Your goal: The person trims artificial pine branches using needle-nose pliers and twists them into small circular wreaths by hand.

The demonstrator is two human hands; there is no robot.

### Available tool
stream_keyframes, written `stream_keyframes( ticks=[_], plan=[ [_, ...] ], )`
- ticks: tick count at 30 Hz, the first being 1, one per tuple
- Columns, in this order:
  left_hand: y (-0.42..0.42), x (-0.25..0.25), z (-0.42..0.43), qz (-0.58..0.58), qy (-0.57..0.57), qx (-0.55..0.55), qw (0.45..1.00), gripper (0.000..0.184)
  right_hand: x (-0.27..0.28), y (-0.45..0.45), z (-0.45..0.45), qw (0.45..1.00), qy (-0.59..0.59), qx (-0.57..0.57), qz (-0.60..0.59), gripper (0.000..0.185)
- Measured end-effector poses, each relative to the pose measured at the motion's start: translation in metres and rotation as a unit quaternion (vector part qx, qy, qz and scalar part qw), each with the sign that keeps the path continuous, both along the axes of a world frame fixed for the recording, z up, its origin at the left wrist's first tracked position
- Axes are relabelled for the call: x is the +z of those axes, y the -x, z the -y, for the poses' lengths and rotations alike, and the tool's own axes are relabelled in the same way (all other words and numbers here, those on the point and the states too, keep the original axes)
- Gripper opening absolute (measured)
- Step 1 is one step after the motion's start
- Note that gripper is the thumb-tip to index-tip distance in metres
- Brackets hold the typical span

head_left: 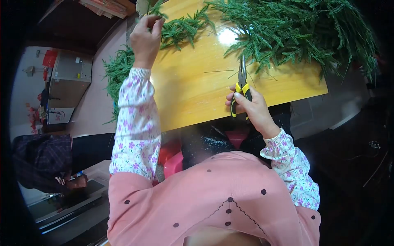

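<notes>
My right hand (256, 108) grips a pair of long-nose pliers (242, 76) with yellow and black handles over the front of the table. The jaws point away from me toward a pile of artificial pine branches (283, 30). At the far left of the table, my left hand (145, 39) is closed with a green pine sprig (156, 9) at its fingertips. Just right of that hand lies a strand of pine garland (186, 29). More greenery (119, 71) hangs off the left edge, partly behind my sleeve.
The yellow wooden table (188, 90) has a few loose wires (219, 71) near the pliers. At the left stands another person in a dark plaid top (45, 160). A pink stool (173, 164) shows below the table edge.
</notes>
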State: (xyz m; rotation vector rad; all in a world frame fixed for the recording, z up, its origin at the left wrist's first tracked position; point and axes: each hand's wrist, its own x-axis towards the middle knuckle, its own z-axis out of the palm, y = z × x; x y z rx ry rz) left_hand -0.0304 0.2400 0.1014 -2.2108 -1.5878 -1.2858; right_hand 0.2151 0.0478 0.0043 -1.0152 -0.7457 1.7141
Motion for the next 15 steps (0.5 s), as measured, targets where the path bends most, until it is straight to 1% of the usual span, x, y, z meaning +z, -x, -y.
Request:
stream_keyframes(
  ticks=[3,4,6,9,12,13,15],
  plan=[
    [0.0,-0.019,-0.047,-0.053,0.033,0.003,0.998,0.018,-0.003,-0.003,-0.001,1.0,-0.009,0.024,0.015,0.028],
    [0.003,-0.026,-0.056,-0.226,0.01,0.032,0.973,0.019,-0.004,-0.003,0.0,0.999,-0.017,0.027,0.019,0.028],
    [-0.005,-0.045,-0.057,-0.245,0.004,0.072,0.967,0.019,-0.007,-0.002,-0.001,0.999,-0.032,0.032,0.026,0.028],
    [-0.025,-0.05,-0.051,-0.22,-0.055,0.002,0.974,0.025,-0.011,-0.002,-0.002,0.999,-0.036,0.019,0.02,0.025],
    [-0.049,-0.048,-0.042,-0.276,-0.089,-0.1,0.952,0.028,-0.009,-0.002,-0.001,0.999,-0.032,0.017,0.017,0.024],
    [-0.056,-0.053,-0.042,-0.32,-0.109,-0.101,0.936,0.025,-0.008,-0.002,-0.002,0.999,-0.034,0.021,0.022,0.024],
    [-0.065,-0.061,-0.041,-0.384,-0.09,-0.095,0.914,0.023,-0.005,-0.002,-0.003,0.999,-0.036,0.027,0.026,0.024]
  ],
)
